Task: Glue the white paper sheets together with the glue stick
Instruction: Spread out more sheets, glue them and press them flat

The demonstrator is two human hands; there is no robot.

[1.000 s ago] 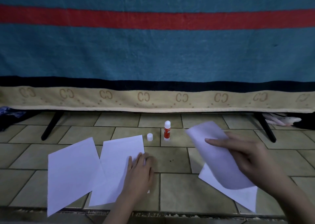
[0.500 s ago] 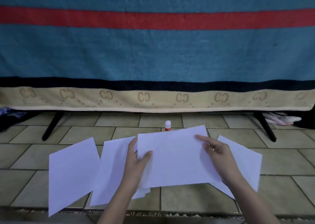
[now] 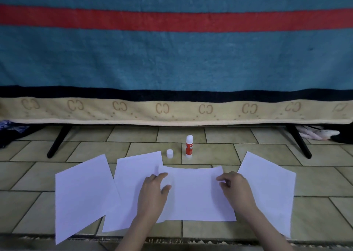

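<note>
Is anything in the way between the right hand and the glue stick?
Nothing visible. The right hand rests on the middle paper, and the glue stick stands upright beyond that sheet's far edge on bare floor. Its cap sits off to the left, out of the path.

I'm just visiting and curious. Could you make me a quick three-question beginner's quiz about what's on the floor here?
1. True or false: the glue stick stands upright with its cap off beside it.
2. How many white paper sheets lie on the tiled floor?
3. The left hand and right hand rest on which sheet: A) far-left sheet, B) middle sheet, C) far-right sheet?

Key: 1 true; 2 four; 3 B.
</note>
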